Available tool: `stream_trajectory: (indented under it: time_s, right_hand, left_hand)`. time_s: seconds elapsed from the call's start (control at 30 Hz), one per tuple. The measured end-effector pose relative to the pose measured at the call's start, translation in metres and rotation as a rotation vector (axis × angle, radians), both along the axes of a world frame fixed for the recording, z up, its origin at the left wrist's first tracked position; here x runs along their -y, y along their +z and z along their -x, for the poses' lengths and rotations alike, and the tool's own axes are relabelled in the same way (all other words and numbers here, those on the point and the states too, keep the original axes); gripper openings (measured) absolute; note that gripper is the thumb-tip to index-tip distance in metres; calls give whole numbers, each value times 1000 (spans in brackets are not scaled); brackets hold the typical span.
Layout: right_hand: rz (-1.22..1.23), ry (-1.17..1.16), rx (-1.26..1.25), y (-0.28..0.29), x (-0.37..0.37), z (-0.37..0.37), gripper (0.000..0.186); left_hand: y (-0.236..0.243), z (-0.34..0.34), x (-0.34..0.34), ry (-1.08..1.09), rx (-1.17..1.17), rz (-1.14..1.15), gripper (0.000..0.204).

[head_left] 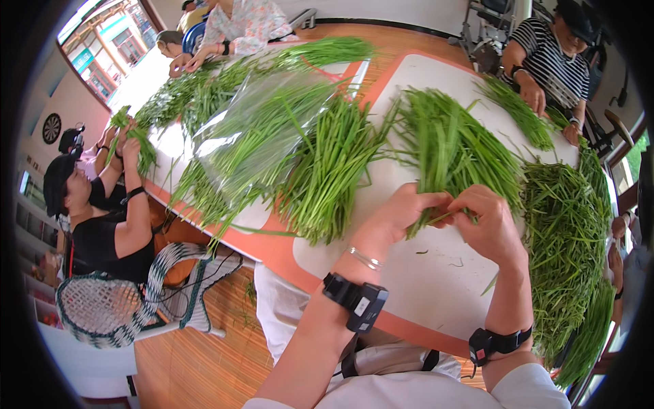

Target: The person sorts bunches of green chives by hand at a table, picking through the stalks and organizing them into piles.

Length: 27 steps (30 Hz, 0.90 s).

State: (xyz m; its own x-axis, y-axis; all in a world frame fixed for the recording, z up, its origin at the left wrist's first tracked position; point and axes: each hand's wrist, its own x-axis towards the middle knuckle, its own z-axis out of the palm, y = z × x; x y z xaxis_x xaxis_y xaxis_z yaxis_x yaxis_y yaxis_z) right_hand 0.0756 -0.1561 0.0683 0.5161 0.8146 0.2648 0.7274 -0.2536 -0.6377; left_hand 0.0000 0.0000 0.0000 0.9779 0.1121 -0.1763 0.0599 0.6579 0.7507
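From the head view, I am watching a person in pale clothes working over a white desk (436, 293) with an orange border. The left grip (417, 208) is closing on the lower ends of a bunch of long green stalks (436, 146), which is fanning away toward the far side and lying against a wider pile of greens (480, 153) on the desk. The right grip (482, 221) is meeting the left just beside those ends, its fingertips curling inward; I cannot tell whether they are clamping on a stalk. A thin bracelet (366, 259) is circling the left wrist, and both forearms are wearing strapped black devices (366, 308).

To the left of the bunch, a loose sheaf (334, 170) is spreading beside a clear plastic bag (231, 146), which is resting over more greens. A darker leafy heap (565, 232) is covering the right side. Across the desk, a co-worker in stripes (545, 58) is reaching down to a smaller green bundle (521, 116). On the left, another in black (102, 225) is holding up greens (146, 153), near a woven chair (102, 310) that is standing on the wooden floor (197, 371).
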Motion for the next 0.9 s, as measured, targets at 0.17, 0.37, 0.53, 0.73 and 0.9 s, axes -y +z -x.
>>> stream_trajectory:
  time_s: [0.17, 0.37, 0.53, 0.73, 0.9]
  right_hand:
    - [-46, -21, 92, -3, -1, 8, 10]
    - [25, -266, 108, 7, 1, -4, 15]
    - [82, -405, -22, -4, 6, -18, 13]
    - [365, -461, 117, -25, -7, -14, 23]
    - [329, -542, 146, -44, -3, -18, 21]
  left_hand:
    - [0, 4, 6, -181, 18, -140, 21]
    - [27, 3, 9, 48, -177, -370, 32]
    - [11, -1, -6, 439, 202, -403, 22]
    - [7, 2, -8, 265, -209, -963, 31]
    - [2, -3, -3, 358, -10, -725, 24]
